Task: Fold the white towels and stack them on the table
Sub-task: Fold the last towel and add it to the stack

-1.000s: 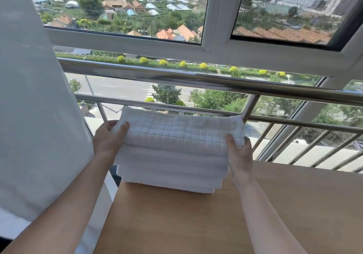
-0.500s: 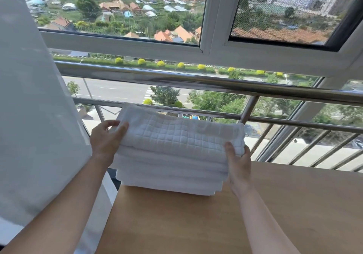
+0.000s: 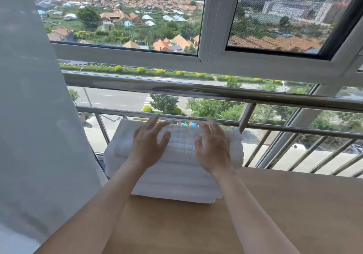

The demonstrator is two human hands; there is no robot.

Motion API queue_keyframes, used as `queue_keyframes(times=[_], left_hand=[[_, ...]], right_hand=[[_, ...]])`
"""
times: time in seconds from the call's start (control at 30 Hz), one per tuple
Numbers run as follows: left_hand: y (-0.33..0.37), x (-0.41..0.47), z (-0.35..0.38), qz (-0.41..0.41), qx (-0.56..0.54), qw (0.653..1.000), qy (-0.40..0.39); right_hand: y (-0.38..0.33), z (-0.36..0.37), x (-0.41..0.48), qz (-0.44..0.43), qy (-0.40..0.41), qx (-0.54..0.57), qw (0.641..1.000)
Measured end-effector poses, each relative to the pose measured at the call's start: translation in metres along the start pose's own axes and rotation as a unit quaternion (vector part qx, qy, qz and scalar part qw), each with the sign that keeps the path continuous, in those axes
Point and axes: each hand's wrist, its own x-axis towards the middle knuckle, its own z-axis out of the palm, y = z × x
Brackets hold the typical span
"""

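Observation:
A stack of folded white towels (image 3: 176,183) sits at the far left corner of the wooden table (image 3: 275,210). The top towel has a quilted square pattern. My left hand (image 3: 148,144) lies over the left part of the top towel with fingers spread and straight. My right hand (image 3: 213,145) is over the right part, fingers also spread. Both hands are blurred by motion; whether the palms press the towel or hover just above it I cannot tell. Neither hand grips anything.
A steel railing (image 3: 216,92) and a large window (image 3: 204,57) run right behind the stack. A white curtain (image 3: 35,116) hangs at the left, close to the table's corner. The wooden tabletop stretches to the right and toward me.
Both hands left the sides of the stack and moved onto its top, fingers now spread flat. The camera has tilted up a little.

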Motion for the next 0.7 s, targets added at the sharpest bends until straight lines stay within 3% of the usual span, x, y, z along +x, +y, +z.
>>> queue_keyframes(times=[0.07, 0.13, 0.37, 0.5, 0.57, 0.63, 0.7], left_hand=[[0.011, 0.002, 0.015, 0.032, 0.075, 0.992, -0.095], [0.005, 0.001, 0.022, 0.02, 0.142, 0.979, -0.142], [-0.024, 0.0, 0.014, -0.062, 0.188, 0.966, -0.165], [-0.017, -0.001, 0.017, -0.121, 0.22, 0.95, -0.187], [0.002, 0.003, 0.025, -0.125, 0.224, 0.945, -0.201], [0.02, 0.003, 0.037, -0.061, 0.202, 0.956, -0.203], [0.024, -0.002, 0.037, 0.005, 0.194, 0.964, -0.182]], right_hand=[[-0.003, 0.012, 0.006, 0.006, -0.103, -0.066, 0.992], [0.009, 0.022, 0.003, 0.028, -0.156, -0.094, 0.983], [0.052, 0.015, -0.003, 0.124, -0.164, -0.106, 0.973], [0.054, 0.008, 0.0, 0.217, -0.194, -0.129, 0.948], [0.039, 0.011, 0.001, 0.157, -0.162, -0.166, 0.96], [0.021, 0.02, -0.003, 0.063, -0.147, -0.13, 0.979], [0.018, 0.026, -0.005, 0.03, -0.16, -0.08, 0.983]])
